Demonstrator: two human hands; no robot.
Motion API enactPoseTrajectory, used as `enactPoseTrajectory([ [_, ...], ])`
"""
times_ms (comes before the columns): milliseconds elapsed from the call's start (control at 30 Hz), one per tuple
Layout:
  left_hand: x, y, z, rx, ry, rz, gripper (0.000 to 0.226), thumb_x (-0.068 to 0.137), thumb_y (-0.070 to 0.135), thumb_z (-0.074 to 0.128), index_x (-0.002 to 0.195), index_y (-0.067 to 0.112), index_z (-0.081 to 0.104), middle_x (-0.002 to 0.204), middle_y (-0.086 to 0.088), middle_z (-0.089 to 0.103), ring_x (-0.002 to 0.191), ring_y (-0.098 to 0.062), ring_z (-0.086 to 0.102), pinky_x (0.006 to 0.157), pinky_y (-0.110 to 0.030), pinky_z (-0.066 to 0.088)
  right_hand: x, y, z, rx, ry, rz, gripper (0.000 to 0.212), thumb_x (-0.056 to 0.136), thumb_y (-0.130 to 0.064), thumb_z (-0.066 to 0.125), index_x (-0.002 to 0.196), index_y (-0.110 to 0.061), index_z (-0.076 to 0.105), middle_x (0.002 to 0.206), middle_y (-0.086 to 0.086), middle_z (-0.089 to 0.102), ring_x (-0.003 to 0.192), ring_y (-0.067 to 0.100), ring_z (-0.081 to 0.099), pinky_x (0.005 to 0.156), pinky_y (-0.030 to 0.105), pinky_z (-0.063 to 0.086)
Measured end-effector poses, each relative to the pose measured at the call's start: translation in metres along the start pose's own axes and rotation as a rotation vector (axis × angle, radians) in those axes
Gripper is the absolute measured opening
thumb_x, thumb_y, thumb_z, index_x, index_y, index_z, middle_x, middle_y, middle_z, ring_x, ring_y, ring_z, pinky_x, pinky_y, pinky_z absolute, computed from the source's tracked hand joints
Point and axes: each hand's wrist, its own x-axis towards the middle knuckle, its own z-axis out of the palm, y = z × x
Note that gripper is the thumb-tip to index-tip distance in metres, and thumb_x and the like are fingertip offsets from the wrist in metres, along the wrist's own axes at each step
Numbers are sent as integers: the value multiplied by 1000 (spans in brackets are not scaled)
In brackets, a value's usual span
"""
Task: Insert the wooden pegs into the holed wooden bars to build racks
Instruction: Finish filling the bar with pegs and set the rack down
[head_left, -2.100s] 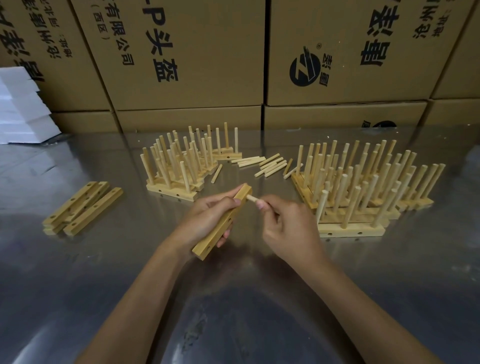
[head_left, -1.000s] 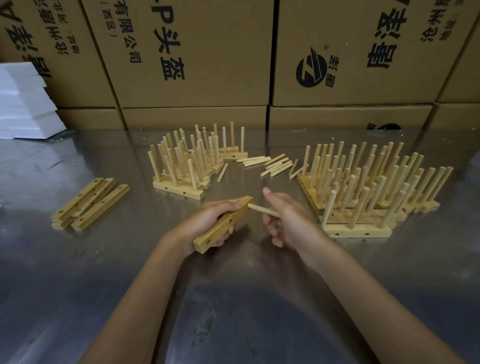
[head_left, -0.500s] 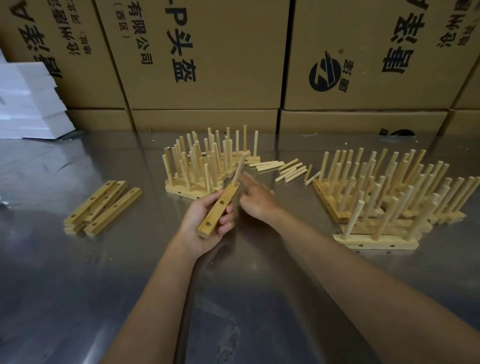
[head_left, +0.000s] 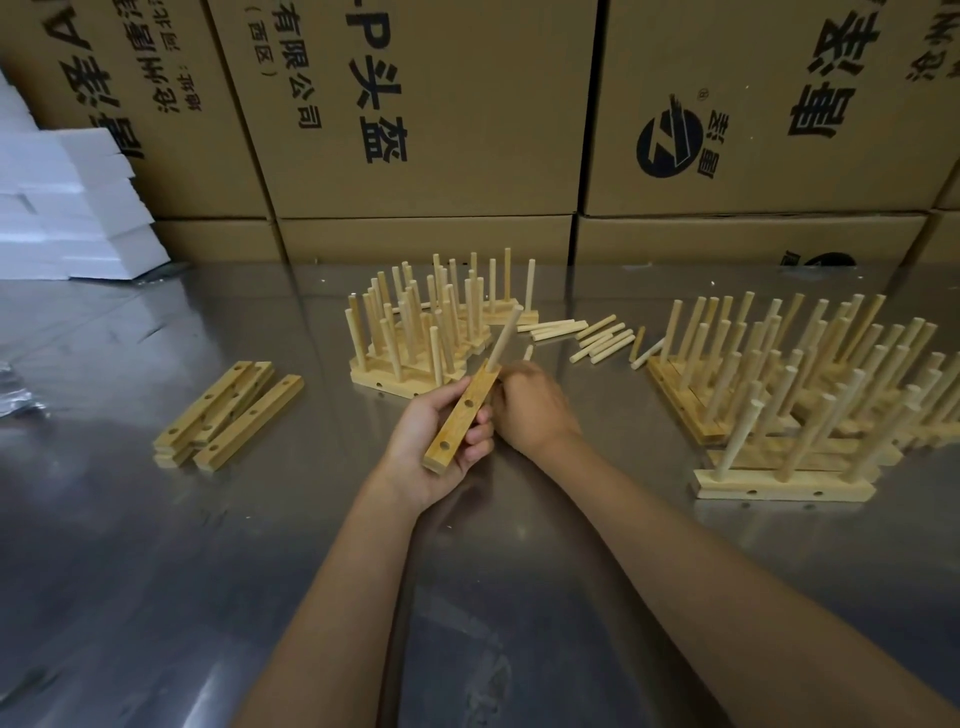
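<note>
With one peg (head_left: 503, 338) now seated in the far hole of the bar (head_left: 464, 410) gripped by the left hand (head_left: 434, 441), the right hand (head_left: 530, 410), grip unclear, reaches toward loose pegs (head_left: 597, 335) at one o'clock.

left hand (head_left: 431, 441) gripping bar (head_left: 462, 413), 1 peg (head_left: 503, 338) inserted
</note>
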Motion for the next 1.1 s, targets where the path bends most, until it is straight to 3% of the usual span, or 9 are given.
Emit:
enactPoseTrajectory([
  [100, -1, 0, 0, 0, 14, -3, 21, 101, 20, 44, 94, 5, 55, 64, -8, 45, 42, -13, 38, 33, -22, 32, -23, 1, -6, 12, 66, -75, 17, 91, -7, 47, 102, -7, 59, 103, 13, 60, 102, 30, 53, 84, 38, 46],
  [233, -1, -1, -2, 13, 10, 7, 16, 101, 20, 44, 94, 7, 52, 65, -7, 44, 43, -13, 38, 34, -21, 31, -62, 16, -13, 57, 189, -166, 20, 83, 6, 50, 94, -8, 58, 97, 6, 55, 98, 23, 47, 81, 30, 42],
  [333, -2, -2, -2, 22, 11, 12, 15, 100, 19, 45, 95, 7, 51, 65, -7, 44, 43, -13, 39, 34, -21, 30, -85, 31, -22, 88, 230, -150, 23, 86, 2, 55, 102, -10, 67, 94, 1, 55, 95, 15, 45, 84, 22, 39],
  [433, -3, -3, -1, 48, 14, 27, 13, 97, 20, 48, 94, 8, 51, 65, -7, 45, 44, -13, 38, 35, -22, 30, -93, 43, -32, -33, 243, -116, 32, 88, -13, 62, 119, -19, 67, 112, -2, 53, 108, 16, 42, 92, 30, 39],
  [533, -4, -5, 0, 74, 27, 29, 13, 97, 21, 48, 94, 8, 52, 65, -7, 45, 44, -14, 39, 35, -22, 31, -93, 46, -36, -32, 157, -63, 24, 92, -25, 62, 114, -26, 71, 127, -6, 49, 119, 15, 38, 92, 32, 31],
  [667, -7, -6, 6, 126, 53, 46, 15, 100, 21, 47, 95, 9, 54, 64, -7, 46, 43, -14, 40, 35, -22, 30, -101, 37, -40, -21, 256, -136, 11, 94, -28, 59, 99, -28, 69, 100, -11, 60, 96, 12, 51, 83, 33, 30],
  [767, -7, -8, 12, 233, 81, 76, 17, 101, 24, 47, 97, 11, 56, 63, -7, 48, 40, -14, 40, 35, -21, 28, -108, 20, -48, 101, 332, -231, 10, 96, -29, 58, 100, -32, 66, 83, -13, 67, 75, 6, 54, 75, 35, 32],
  [933, -10, -16, 22, 353, 48, 84, 23, 101, 30, 49, 92, 15, 64, 62, -6, 50, 42, -14, 40, 38, -21, 28, -112, 4, -62, 14, 344, -313, 24, 92, -17, 57, 113, -20, 69, 88, -4, 52, 87, 16, 43, 76, 31, 38],
  [1100, -7, -25, 28, 390, 47, 87, 26, 103, 31, 45, 112, 19, 66, 61, -4, 49, 42, -13, 38, 38, -21, 27, -116, 5, -78, -170, 232, -378, 29, 87, -5, 56, 112, -14, 68, 96, -1, 53, 94, 17, 42, 80, 29, 38],
])
